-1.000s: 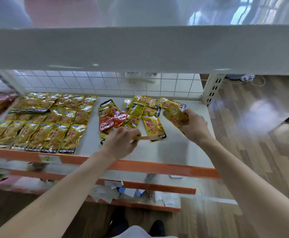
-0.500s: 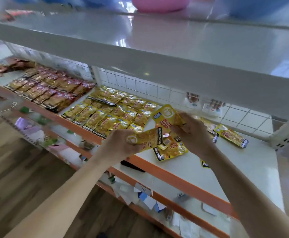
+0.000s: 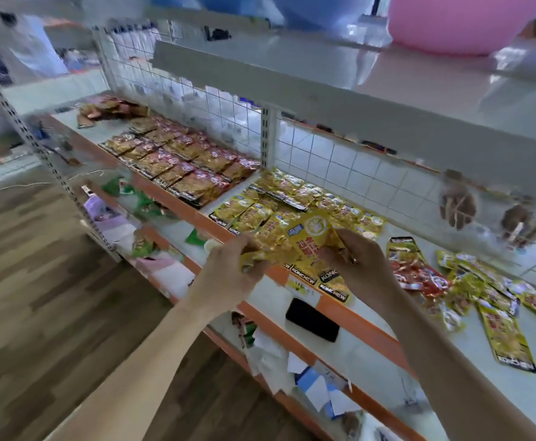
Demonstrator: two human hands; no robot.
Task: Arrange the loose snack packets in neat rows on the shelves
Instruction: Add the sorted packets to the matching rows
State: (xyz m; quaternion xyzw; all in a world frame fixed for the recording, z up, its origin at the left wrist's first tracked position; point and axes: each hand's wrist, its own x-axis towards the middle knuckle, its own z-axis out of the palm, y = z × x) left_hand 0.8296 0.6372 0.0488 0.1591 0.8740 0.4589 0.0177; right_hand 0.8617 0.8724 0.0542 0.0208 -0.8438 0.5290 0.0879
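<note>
A wood-plank floor runs beside a shop shelf unit whose levels carry orange front edges. Nearest the camera, the lower shelf holds a flat black object and loose paper tags. Above its front edge both hands work side by side. The left hand grips one crumpled yellow packet with the fingers curled round it. The right hand pinches a fanned bundle of yellow packets. The bundle's long axis tilts from far and high to near and low, with the black brand bands toward the person. The middle shelf lies directly beyond the fingers and holds three groups. The yellow rows sit straight ahead of the bundle, long axes front to back, black bands toward the front edge. The red-brown rows lie to the left, past an upright post. A loose heap of yellow and red packets lies to the right, unaligned, with one long packet apart at its near side. A strip of bare shelf separates the heap from the yellow rows, and the right hand is the nearer to it. The next placement probably extends the yellow rows there, band forward. A wire grid backs the shelf. The upper shelf carries a pink basin.
</note>
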